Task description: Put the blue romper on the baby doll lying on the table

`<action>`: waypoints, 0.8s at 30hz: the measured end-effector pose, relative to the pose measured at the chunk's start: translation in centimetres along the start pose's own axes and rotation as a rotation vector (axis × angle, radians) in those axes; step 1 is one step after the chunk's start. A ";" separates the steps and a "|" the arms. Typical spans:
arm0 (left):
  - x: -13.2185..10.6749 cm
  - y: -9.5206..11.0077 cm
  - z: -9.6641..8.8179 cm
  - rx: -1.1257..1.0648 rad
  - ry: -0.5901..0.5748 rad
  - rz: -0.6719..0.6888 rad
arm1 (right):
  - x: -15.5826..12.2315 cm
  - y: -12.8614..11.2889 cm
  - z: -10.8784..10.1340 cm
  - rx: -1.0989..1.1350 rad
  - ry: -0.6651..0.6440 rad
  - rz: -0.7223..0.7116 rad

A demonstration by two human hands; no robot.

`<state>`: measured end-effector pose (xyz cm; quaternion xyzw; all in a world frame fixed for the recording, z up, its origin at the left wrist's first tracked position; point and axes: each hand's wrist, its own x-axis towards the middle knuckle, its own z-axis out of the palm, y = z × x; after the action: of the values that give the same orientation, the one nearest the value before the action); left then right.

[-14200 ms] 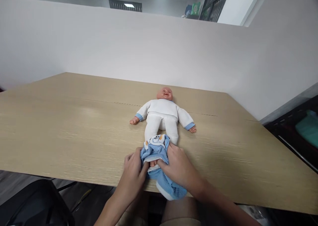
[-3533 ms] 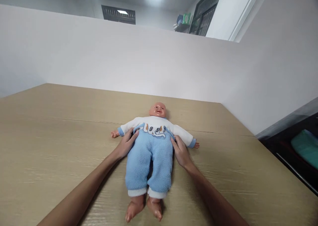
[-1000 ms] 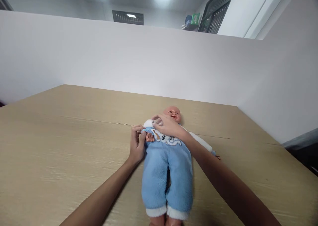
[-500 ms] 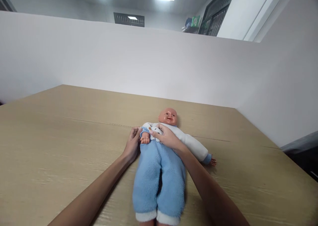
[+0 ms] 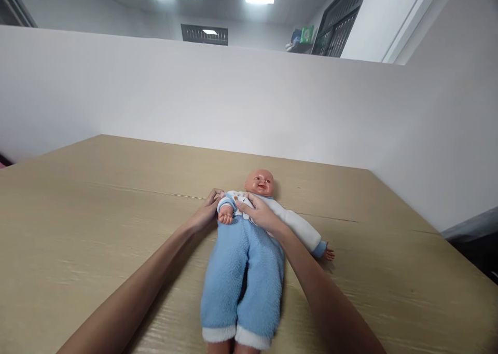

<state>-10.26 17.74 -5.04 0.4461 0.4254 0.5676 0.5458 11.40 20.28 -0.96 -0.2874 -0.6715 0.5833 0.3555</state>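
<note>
A bald baby doll [image 5: 241,281] lies on its back on the table, its head away from me. It wears fluffy blue trousers with white cuffs and a white top [image 5: 298,224] with a printed animal on the chest. At the doll's arm on the left side, my left hand [image 5: 208,208] is closed on the blue-trimmed sleeve [image 5: 226,202], beside the doll's small hand. My right hand [image 5: 261,215] lies across the chest, thumb and fingers closed on the front of the top. The doll's other arm stretches out to the right, beyond my right wrist.
The wooden table [image 5: 97,203] has a thin seam running across it. A white partition [image 5: 241,94] rises behind its far edge, with another wall on the right. Dark material [image 5: 474,245] shows past the table's right edge.
My left hand has shifted slightly up along the doll's sleeve, and the cuff sits further back from the doll's hand. My right hand stays on the chest. The view has moved slightly.
</note>
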 end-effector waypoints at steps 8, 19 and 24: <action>3.2 0.9 -0.6 0.248 -0.150 -0.024 | -0.2 0.1 -1.0 0.157 0.036 0.064; 3.8 1.8 -0.1 0.210 -0.222 0.010 | -0.4 1.0 -1.7 0.263 0.055 0.085; 6.1 0.6 0.5 0.120 -0.252 -0.042 | -0.7 0.9 -1.9 0.322 0.030 0.114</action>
<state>-9.96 23.81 -4.07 0.5368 0.3960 0.4692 0.5787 13.36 20.98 -1.85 -0.2728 -0.5465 0.6982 0.3734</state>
